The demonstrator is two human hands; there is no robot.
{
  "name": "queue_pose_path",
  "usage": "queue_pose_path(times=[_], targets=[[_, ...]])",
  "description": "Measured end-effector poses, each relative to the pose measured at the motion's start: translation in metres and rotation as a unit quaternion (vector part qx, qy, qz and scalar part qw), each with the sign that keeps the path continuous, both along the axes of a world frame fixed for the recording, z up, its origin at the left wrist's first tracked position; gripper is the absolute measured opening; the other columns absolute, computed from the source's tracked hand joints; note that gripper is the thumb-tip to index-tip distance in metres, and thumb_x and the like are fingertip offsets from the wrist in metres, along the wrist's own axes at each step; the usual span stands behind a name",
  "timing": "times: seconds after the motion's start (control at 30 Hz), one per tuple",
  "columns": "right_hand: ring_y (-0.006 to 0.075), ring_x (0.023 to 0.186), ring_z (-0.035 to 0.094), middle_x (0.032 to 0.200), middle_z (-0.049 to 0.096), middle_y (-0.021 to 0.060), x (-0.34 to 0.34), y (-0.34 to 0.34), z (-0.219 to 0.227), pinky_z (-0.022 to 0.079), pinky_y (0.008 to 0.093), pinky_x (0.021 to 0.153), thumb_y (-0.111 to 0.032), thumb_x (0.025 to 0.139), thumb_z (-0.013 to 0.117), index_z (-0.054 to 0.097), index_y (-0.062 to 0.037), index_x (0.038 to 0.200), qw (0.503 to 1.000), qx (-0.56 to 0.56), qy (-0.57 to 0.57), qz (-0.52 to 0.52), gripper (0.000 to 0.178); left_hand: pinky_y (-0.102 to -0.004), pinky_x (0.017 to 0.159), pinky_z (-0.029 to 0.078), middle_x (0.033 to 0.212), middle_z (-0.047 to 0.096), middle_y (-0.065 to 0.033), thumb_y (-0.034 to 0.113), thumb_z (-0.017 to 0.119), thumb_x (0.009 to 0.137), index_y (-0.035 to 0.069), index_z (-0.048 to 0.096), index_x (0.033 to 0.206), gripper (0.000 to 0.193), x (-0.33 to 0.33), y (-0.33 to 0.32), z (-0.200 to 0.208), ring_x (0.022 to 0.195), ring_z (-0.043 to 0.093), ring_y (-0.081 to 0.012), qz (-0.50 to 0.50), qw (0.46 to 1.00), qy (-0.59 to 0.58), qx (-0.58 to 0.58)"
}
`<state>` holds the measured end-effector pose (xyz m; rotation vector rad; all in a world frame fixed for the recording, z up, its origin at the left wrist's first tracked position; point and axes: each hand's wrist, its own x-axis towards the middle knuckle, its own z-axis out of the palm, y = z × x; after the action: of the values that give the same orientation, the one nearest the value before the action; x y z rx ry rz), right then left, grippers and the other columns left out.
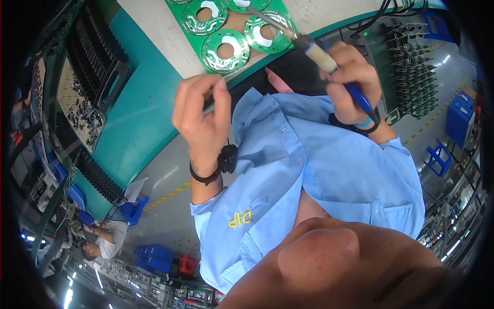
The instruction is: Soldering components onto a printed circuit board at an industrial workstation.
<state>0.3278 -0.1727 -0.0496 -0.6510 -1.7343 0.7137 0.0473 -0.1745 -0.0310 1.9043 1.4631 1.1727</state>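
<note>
My right hand (356, 80) is wrapped round a soldering iron (320, 57) with a blue handle and a cream collar. Its metal shaft slants up and left, and the tip end overlaps the upper part of a green circuit board panel (207, 45) in the view. Several round boards with centre holes and white patches make up that panel, which lies on a pale board. Just below the panel's near edge, my left hand (201, 116) is raised with curled fingers, thumb and forefinger drawn close. Whatever it may pinch is hidden or too small to see.
A teal table mat (144, 110) spreads to the left. On it stand a black slotted rack (95, 49) and a tray of small parts (82, 110). Upright green boards (414, 72) stand in rows at the right. Behind, a person in white (110, 239) sits at lower left.
</note>
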Motion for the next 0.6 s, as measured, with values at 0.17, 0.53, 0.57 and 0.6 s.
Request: queue_pose_path(times=[0.17, 0.53, 0.57, 0.6], targets=[[0.0287, 0.073, 0.065, 0.095, 0.068, 0.0195, 0.006, -0.025, 0.025, 0.053, 0.0363, 0.066, 0.006, 0.083, 0.072, 0.069, 0.004, 0.115, 0.997, -0.062, -0.024, 0.045, 0.032, -0.0327, 0.073, 0.043, 0.085, 0.069, -0.0024, -0.001, 0.079, 0.082, 0.006, 0.072, 0.093, 0.015, -0.005, 0.005, -0.012, 0.073, 0.062, -0.0169, 0.011, 0.993, 0.097, 0.067], [0.0271, 0.064, 0.067, 0.083, 0.07, 0.0196, -0.016, -0.033, 0.01, 0.052, 0.0363, 0.058, 0.0, 0.091, 0.068, 0.064, 0.0099, 0.114, 0.998, -0.026, -0.057, -0.022, 0.025, -0.0325, 0.08, 0.038, 0.077, 0.063, 0.0017, 0.004, 0.08, 0.081, 0.01, 0.072, 0.092, 0.015, -0.005, 0.008, -0.024, 0.069, 0.056, -0.0159, 0.028, 0.99, 0.111, 0.087], [0.027, 0.064, 0.068, 0.081, 0.07, 0.0193, -0.018, -0.031, 0.008, 0.053, 0.0352, 0.057, 0.0, 0.091, 0.069, 0.064, 0.0104, 0.113, 0.998, -0.017, -0.059, -0.031, 0.025, -0.0325, 0.08, 0.038, 0.077, 0.063, 0.0018, 0.004, 0.08, 0.081, 0.01, 0.072, 0.092, 0.015, -0.005, 0.008, -0.024, 0.069, 0.056, -0.0158, 0.027, 0.99, 0.112, 0.087], [0.0268, 0.063, 0.069, 0.08, 0.071, 0.0189, -0.019, -0.03, 0.007, 0.053, 0.0342, 0.056, 0.0, 0.091, 0.069, 0.064, 0.0109, 0.112, 0.997, -0.008, -0.061, -0.04, 0.024, -0.0326, 0.08, 0.038, 0.077, 0.063, 0.0019, 0.004, 0.08, 0.081, 0.01, 0.072, 0.092, 0.015, -0.004, 0.008, -0.025, 0.069, 0.056, -0.0158, 0.026, 0.99, 0.112, 0.087]])
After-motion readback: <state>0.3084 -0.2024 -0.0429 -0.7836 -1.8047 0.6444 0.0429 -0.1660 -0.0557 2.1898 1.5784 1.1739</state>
